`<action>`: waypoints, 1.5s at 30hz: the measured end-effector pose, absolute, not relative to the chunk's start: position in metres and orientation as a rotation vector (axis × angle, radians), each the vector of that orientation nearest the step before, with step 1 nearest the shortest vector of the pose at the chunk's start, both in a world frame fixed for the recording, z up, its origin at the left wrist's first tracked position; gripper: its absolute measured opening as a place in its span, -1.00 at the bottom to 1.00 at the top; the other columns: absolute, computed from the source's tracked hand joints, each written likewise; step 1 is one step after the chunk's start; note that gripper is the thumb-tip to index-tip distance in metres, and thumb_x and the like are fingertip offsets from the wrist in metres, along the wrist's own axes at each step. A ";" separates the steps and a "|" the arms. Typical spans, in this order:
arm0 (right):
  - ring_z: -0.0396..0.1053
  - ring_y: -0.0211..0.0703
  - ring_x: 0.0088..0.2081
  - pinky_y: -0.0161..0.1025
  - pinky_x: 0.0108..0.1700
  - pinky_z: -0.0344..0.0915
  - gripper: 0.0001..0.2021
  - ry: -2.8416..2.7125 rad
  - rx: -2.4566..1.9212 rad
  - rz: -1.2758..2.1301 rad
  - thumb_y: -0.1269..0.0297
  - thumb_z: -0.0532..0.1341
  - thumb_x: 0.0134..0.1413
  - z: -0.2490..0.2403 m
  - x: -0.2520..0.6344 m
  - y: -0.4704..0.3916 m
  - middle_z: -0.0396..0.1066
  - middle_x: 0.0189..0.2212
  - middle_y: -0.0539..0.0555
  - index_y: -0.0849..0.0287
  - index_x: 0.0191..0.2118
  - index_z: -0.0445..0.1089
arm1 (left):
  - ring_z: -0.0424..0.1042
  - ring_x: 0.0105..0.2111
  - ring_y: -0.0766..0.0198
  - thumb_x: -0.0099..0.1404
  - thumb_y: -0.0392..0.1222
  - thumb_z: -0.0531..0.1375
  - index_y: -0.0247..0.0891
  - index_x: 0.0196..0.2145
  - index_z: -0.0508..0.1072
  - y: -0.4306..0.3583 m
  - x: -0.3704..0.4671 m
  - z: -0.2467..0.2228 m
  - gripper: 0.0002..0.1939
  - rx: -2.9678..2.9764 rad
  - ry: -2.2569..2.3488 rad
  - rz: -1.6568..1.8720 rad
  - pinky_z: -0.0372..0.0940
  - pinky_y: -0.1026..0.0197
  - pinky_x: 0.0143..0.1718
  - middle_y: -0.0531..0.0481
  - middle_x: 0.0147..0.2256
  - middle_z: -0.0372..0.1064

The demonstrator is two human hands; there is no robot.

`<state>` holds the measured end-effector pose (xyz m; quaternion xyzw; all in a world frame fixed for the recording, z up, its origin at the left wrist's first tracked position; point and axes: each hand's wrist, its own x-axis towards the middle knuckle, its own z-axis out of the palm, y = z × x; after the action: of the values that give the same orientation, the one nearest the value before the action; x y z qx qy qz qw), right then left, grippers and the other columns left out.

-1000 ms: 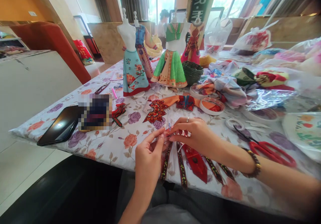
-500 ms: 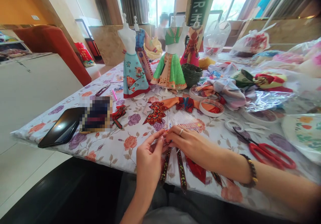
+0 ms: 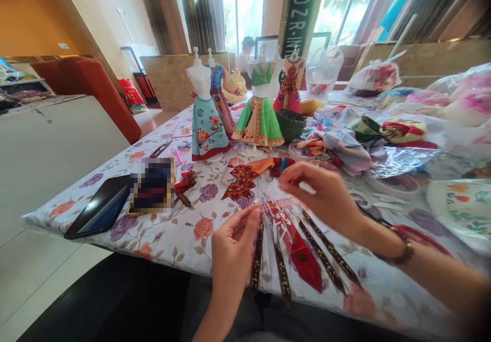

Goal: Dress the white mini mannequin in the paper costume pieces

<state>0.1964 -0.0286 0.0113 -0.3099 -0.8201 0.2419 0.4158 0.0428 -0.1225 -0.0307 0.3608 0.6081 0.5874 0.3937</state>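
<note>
By the dotted sheet [image 3: 282, 198], lifting the right hand [image 3: 320, 196] clear, pausing two-handed work, baring the red piece [image 3: 307, 264] between strips [image 3: 283, 274]. Pinching with the left hand [image 3: 236, 240]; can't tell on what, nor whether gripping right-handed.

With the left forearm [image 3: 219, 306] reaching forward, the person's left hand [image 3: 235, 237] pinches thumb to fingertips, while the right forearm [image 3: 441, 273] slants in from the side and the right hand [image 3: 326, 196], slightly blurred, hovers higher, fingers curved inward.
</note>
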 end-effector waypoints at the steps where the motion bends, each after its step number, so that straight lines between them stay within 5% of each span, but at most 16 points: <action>1: 0.35 -0.27 -0.41 -0.28 -0.34 0.30 -0.89 -1.972 -0.872 0.606 0.27 0.24 0.07 0.017 0.203 -0.019 0.45 -0.43 0.03 0.18 -0.39 0.38 | 0.52 -0.21 0.17 0.13 0.01 0.27 -0.22 -0.24 0.58 -0.122 0.042 -0.029 -0.69 0.954 1.565 1.477 0.39 0.20 -0.12 -0.08 -0.24 0.56; 3: 0.32 -0.31 -0.50 -0.30 -0.43 0.25 -0.85 -1.844 -1.037 0.578 0.22 0.29 -0.03 0.027 0.217 0.002 0.48 -0.45 0.04 0.21 -0.41 0.44 | 0.51 -0.17 0.15 0.08 -0.03 0.31 -0.21 -0.26 0.58 -0.122 0.041 -0.027 -0.71 1.018 1.605 1.462 0.36 0.15 -0.05 -0.07 -0.22 0.55; 9: 0.36 -0.31 -0.44 -0.26 -0.31 0.23 -0.82 -1.827 -1.410 0.337 0.26 0.31 -0.11 0.045 0.269 0.047 0.49 -0.47 0.11 0.29 -0.40 0.50 | 0.53 -0.22 0.23 0.03 -0.16 0.35 -0.21 -0.24 0.56 -0.118 0.043 -0.026 -0.71 0.915 1.379 1.560 0.41 0.24 -0.11 -0.05 -0.26 0.56; 14: 0.22 -0.43 -0.55 -0.26 -0.45 0.12 -0.74 -1.882 -1.588 0.507 0.23 0.27 -0.08 0.059 0.306 0.053 0.48 -0.49 0.11 0.35 -0.31 0.50 | 0.54 -0.25 0.25 0.04 -0.18 0.35 -0.25 -0.25 0.54 -0.112 0.046 -0.023 -0.73 0.837 1.269 1.600 0.43 0.31 -0.20 -0.05 -0.30 0.56; 23: 0.31 -0.37 -0.45 -0.23 -0.28 0.20 -0.73 -2.014 -1.617 0.492 0.22 0.28 -0.10 0.064 0.327 0.047 0.51 -0.45 0.12 0.33 -0.32 0.55 | 0.51 -0.33 0.43 0.02 -0.29 0.36 -0.21 -0.31 0.51 -0.103 0.044 -0.016 -0.77 0.645 1.068 1.771 0.39 0.50 -0.31 0.10 -0.30 0.50; 28: 0.28 -0.40 -0.49 -0.27 -0.37 0.17 -0.73 -1.908 -1.629 0.745 0.19 0.24 -0.02 0.049 0.331 0.034 0.47 -0.49 0.11 0.32 -0.34 0.53 | 0.49 -0.37 0.48 0.04 -0.40 0.30 -0.28 -0.34 0.53 -0.097 0.041 -0.010 -0.83 0.500 0.917 1.769 0.37 0.55 -0.34 0.07 -0.35 0.50; 31: 0.21 -0.42 -0.56 -0.29 -0.48 0.09 -0.76 -1.910 -1.662 0.823 0.19 0.23 0.01 0.039 0.346 0.029 0.41 -0.57 0.06 0.28 -0.38 0.52 | 0.50 -0.37 0.45 0.10 -0.48 0.21 -0.32 -0.36 0.53 -0.092 0.038 -0.006 -0.83 0.353 0.845 1.746 0.40 0.50 -0.33 0.03 -0.37 0.51; 37: 0.38 -0.27 -0.46 -0.25 -0.32 0.23 -0.91 -1.921 -1.873 0.559 0.48 0.26 -0.04 0.034 0.391 0.018 0.51 -0.49 0.14 0.24 -0.40 0.52 | 0.53 -0.34 0.34 0.20 -0.53 0.06 -0.36 -0.35 0.51 -0.085 0.033 -0.002 -0.76 0.137 0.808 1.690 0.45 0.33 -0.33 0.01 -0.38 0.52; 45: 0.40 -0.21 -0.48 -0.23 -0.36 0.24 -0.89 -1.848 -1.981 0.491 0.51 0.22 -0.02 0.031 0.402 0.014 0.54 -0.42 0.21 0.25 -0.41 0.50 | 0.54 -0.27 0.21 0.22 -0.50 0.04 -0.37 -0.35 0.49 -0.084 0.036 -0.003 -0.77 0.065 0.769 1.603 0.47 0.23 -0.32 -0.06 -0.36 0.53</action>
<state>0.4018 0.0143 0.0306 -0.7059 -0.6586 0.1748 0.1931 0.0355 -0.0839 -0.0032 0.0284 0.3355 0.7001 0.6297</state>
